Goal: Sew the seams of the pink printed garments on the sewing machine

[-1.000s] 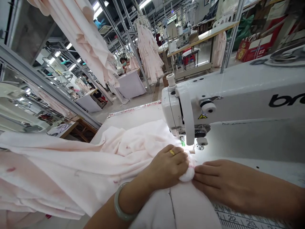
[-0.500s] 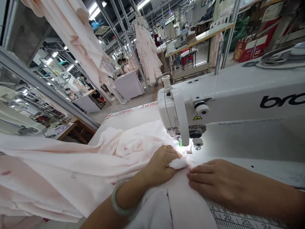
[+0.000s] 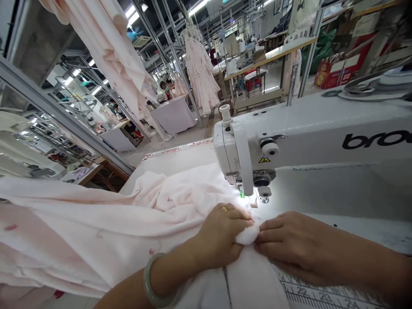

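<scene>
My left hand (image 3: 222,234), with a gold ring and a pale green bangle (image 3: 150,281) at the wrist, grips a soft white bunch of fabric (image 3: 247,235). From the other side, the fingers of my right hand (image 3: 286,244) press against that bunch. Both hands sit just in front of the presser foot (image 3: 249,199) of a white industrial sewing machine (image 3: 309,137). A pale pink garment (image 3: 96,227) spreads in folds to the left and under my hands. The needle area is lit, and the bunch lies a little short of it.
A printed ruler strip (image 3: 312,294) runs along the table's front edge at lower right. Pale pink garments (image 3: 199,73) hang from overhead rails. A masked co-worker (image 3: 165,88) stands at a white table beyond. Red boxes (image 3: 337,71) stand at upper right.
The white bunch has shifted down and toward my right hand. My left hand has closed around it, and the two hands are nearer together. The view has tilted slightly.
</scene>
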The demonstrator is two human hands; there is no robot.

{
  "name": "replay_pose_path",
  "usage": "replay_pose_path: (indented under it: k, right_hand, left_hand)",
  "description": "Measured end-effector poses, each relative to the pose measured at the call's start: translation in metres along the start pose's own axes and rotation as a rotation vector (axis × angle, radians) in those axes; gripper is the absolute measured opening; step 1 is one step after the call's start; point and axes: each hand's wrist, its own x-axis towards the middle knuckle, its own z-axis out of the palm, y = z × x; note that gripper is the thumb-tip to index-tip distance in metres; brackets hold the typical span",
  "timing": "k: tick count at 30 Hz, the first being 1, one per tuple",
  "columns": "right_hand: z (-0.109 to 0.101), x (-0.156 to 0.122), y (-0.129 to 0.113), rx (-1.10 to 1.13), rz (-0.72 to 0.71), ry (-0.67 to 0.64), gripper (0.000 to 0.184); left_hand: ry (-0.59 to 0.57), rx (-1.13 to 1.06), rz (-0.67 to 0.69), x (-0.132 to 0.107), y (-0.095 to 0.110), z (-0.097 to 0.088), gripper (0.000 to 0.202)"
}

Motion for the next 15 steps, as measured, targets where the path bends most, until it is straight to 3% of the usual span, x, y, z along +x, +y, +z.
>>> replay_pose_path:
  k: [4,8,12,15]
  right_hand:
    - [-0.010,-0.002,0.008,0.135,0.081,0.043,0.028]
    - [-0.008,-0.004,0.024,-0.089,0.145,0.200,0.027]
    - [-0.006,-0.003,0.031,-0.200,0.094,0.191,0.031]
    - [-0.001,-0.005,0.033,-0.192,0.144,0.173,0.030]
  left_hand:
    - [0.000,0.178,0.009,-0.012,0.010,0.007,0.045]
    - [0.068,0.306,0.043,-0.016,0.013,0.011,0.046]
    - [0.066,0.357,0.081,-0.018,0.009,0.014,0.046]
    - [0.054,0.390,0.105,-0.016,0.000,0.015,0.047]
